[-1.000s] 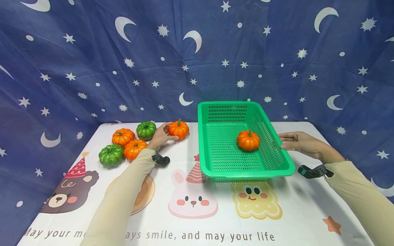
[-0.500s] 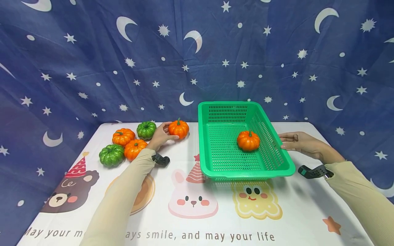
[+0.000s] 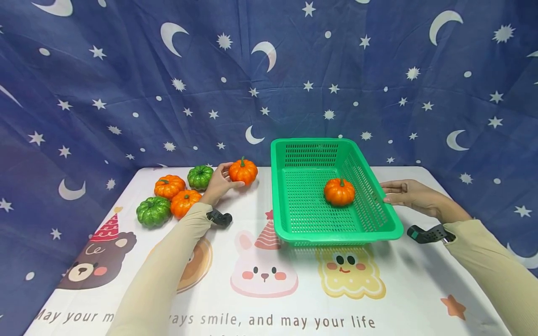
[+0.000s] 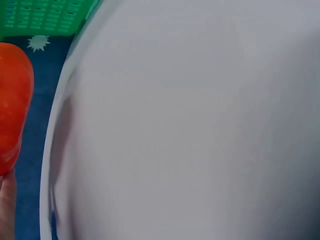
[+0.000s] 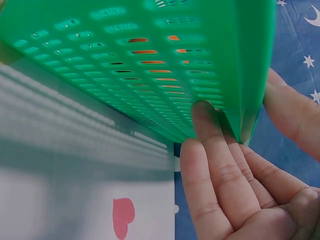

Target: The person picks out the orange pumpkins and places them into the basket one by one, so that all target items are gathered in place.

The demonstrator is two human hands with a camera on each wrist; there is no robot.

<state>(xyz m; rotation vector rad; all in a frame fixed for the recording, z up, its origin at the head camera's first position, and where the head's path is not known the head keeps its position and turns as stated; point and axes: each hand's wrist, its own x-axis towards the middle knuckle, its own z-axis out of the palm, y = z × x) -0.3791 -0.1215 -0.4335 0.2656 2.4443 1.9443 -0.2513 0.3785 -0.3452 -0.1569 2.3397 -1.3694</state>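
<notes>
In the head view, my left hand (image 3: 219,185) grips a small orange pumpkin (image 3: 243,172) from its left side, near the table's back edge. That same pumpkin (image 4: 12,107) fills the left border of the left wrist view, a fingertip under it. My right hand (image 3: 414,198) holds the right side of a green plastic basket (image 3: 336,237). Seen from the right wrist, the thumb is at the rim and the fingers (image 5: 220,165) lie against the outer perforated wall. Another orange pumpkin (image 3: 339,192) sits inside the basket, toward its right wall.
Left of my left hand cluster two orange pumpkins (image 3: 185,204) and two green pumpkins (image 3: 153,212). They stand on a white tablecloth (image 3: 319,310) printed with cartoons. A blue star-and-moon curtain (image 3: 294,93) hangs behind the table.
My left hand has lifted the orange pumpkin slightly, shifting it up and a touch left in the head view. The right hand and the basket stay put.
</notes>
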